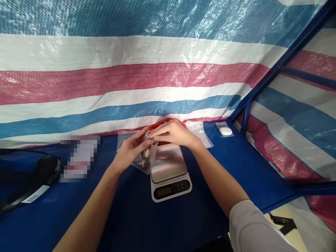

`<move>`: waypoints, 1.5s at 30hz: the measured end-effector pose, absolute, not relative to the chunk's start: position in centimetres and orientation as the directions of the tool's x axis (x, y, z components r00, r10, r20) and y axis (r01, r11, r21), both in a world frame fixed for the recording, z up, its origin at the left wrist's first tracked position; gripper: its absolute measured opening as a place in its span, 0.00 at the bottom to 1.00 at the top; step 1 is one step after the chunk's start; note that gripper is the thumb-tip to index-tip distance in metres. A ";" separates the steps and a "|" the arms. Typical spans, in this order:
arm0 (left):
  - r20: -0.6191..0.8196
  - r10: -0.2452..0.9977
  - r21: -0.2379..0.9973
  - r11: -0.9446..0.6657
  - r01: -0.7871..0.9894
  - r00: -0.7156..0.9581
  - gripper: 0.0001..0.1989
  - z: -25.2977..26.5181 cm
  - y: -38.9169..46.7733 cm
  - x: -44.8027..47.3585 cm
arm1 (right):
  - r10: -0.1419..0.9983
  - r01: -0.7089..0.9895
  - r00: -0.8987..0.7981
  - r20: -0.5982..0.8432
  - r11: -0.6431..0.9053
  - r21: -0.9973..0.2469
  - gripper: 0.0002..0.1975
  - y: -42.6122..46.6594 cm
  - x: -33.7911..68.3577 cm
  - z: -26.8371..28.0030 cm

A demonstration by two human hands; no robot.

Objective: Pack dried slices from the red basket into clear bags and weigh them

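Observation:
My left hand (pixel 130 149) pinches the upper edge of a clear plastic zip bag (pixel 146 164), which hangs just left of a kitchen scale (pixel 169 162). A few small pale and dark pieces show inside the bag; their kind is unclear. Close beside it, my right hand (pixel 170 133) has its fingertips closed at the bag's top, over the back of the scale. Behind that hand, a red container (pixel 157 124) is mostly hidden. The scale has a shiny metal plate and a dark display panel with buttons at its front.
More clear bags (pixel 200 133) lie right of the red container. A white oval object (pixel 225 131) sits on a small bag at the far right. A black device (pixel 44 171) with a cable is at left, near a blurred packet (pixel 81 157). Striped tarpaulin (pixel 131 80) borders the blue table (pixel 210 206).

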State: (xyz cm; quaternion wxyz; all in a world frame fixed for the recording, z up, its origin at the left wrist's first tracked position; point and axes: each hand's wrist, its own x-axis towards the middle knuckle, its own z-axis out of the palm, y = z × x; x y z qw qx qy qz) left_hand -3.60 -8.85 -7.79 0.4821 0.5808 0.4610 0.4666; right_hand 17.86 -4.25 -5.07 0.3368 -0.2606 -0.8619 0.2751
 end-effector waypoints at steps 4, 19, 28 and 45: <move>0.000 0.988 0.996 0.013 -0.084 0.152 0.32 -7.4 -8.8 -3.7 | 0.621 0.171 -0.600 0.504 0.715 -0.678 0.06 -4.3 18.7 -5.1; 0.286 0.956 0.958 -0.284 0.044 -0.060 0.22 -7.1 -9.7 0.3 | 0.667 0.275 -0.528 0.525 0.719 -0.638 0.09 -7.9 22.3 -3.6; 0.386 0.922 0.921 -0.382 0.080 -0.043 0.24 -5.1 -11.3 2.5 | 0.648 0.444 -0.500 0.575 0.762 -0.472 0.08 -10.0 22.6 -1.5; 0.441 0.875 0.760 -0.483 0.435 0.200 0.39 -8.4 -13.5 2.8 | 0.818 0.141 -0.415 0.398 0.490 -0.860 0.11 -9.5 22.8 -3.0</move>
